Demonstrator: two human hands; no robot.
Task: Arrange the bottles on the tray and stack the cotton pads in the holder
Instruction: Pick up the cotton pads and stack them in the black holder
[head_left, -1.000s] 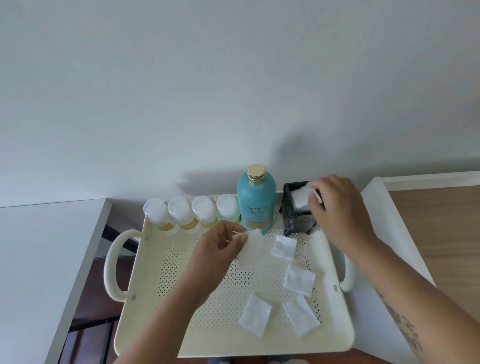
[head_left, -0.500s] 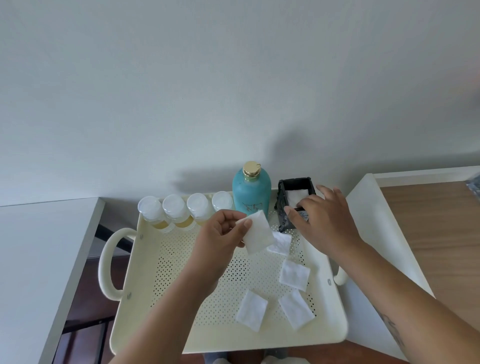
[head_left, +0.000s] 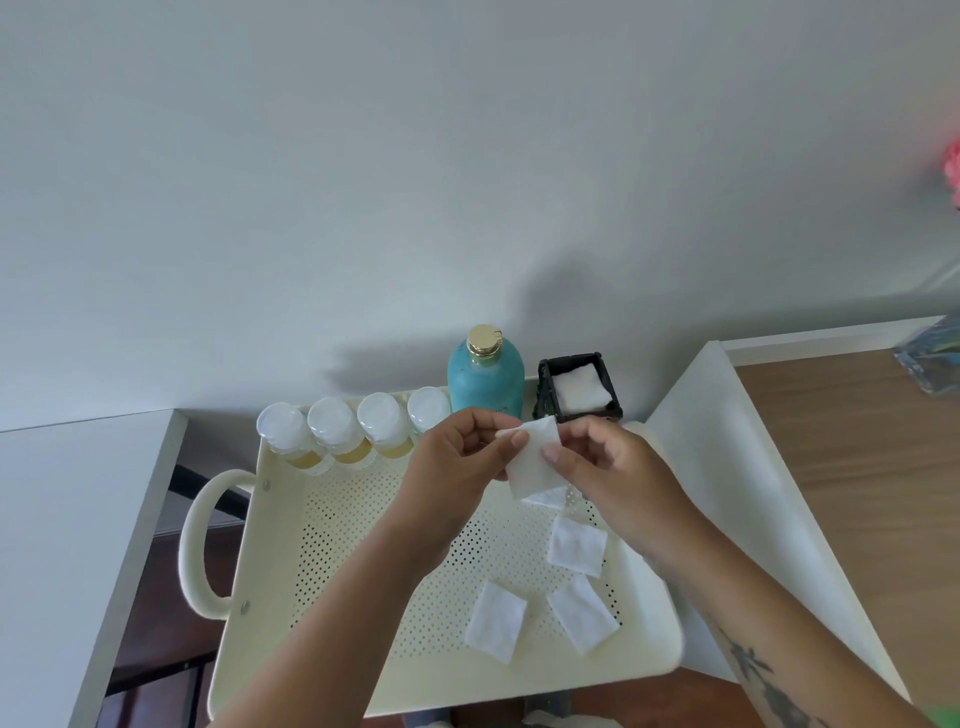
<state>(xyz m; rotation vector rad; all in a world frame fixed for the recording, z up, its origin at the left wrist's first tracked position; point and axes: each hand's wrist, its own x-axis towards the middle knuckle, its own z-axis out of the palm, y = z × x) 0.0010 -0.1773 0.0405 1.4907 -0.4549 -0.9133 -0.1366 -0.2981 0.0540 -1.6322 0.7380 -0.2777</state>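
A white square cotton pad (head_left: 532, 460) hangs above the cream perforated tray (head_left: 363, 530), pinched on its left by my left hand (head_left: 457, 467) and on its right by my right hand (head_left: 597, 467). Several more pads lie on the tray: one (head_left: 576, 545) below my right hand, one (head_left: 494, 621) near the front, one (head_left: 583, 613) beside it, and one (head_left: 545, 500) half hidden under the held pad. The black holder (head_left: 579, 391) at the tray's back right has a pad inside. A teal bottle with a gold cap (head_left: 485, 376) and several small clear bottles (head_left: 332, 434) line the back edge.
A white table (head_left: 62, 519) stands to the left, with a dark gap between it and the tray's left handle (head_left: 200, 540). A wood-topped surface with a white edge (head_left: 841, 467) lies to the right. The wall is close behind the tray.
My right hand left the holder, came down and left, and took the right edge of the pad that my left hand raised. The holder's top now shows a pad.
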